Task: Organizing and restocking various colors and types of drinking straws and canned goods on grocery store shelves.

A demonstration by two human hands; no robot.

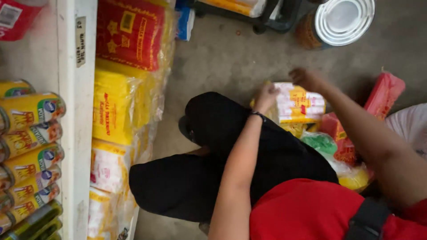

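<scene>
My left hand (pixel 267 95) grips the near left end of a white and yellow plastic pack (pixel 299 104) that lies on a heap of packets on the floor. My right hand (pixel 304 78) is curled over the far top edge of the same pack. Both arms reach forward over my black trousers (pixel 213 146) and red shirt (pixel 302 209). Under the pack lie red packets (pixel 384 91) and a green and yellow bag (pixel 321 143).
A white shelf edge (pixel 78 133) runs down the left, with yellow cans (pixel 31 133) on it. Below stand stacked yellow, red and white wrapped packs (pixel 118 106). A large round tin (pixel 342 20) sits on the concrete floor (pixel 222 58) ahead.
</scene>
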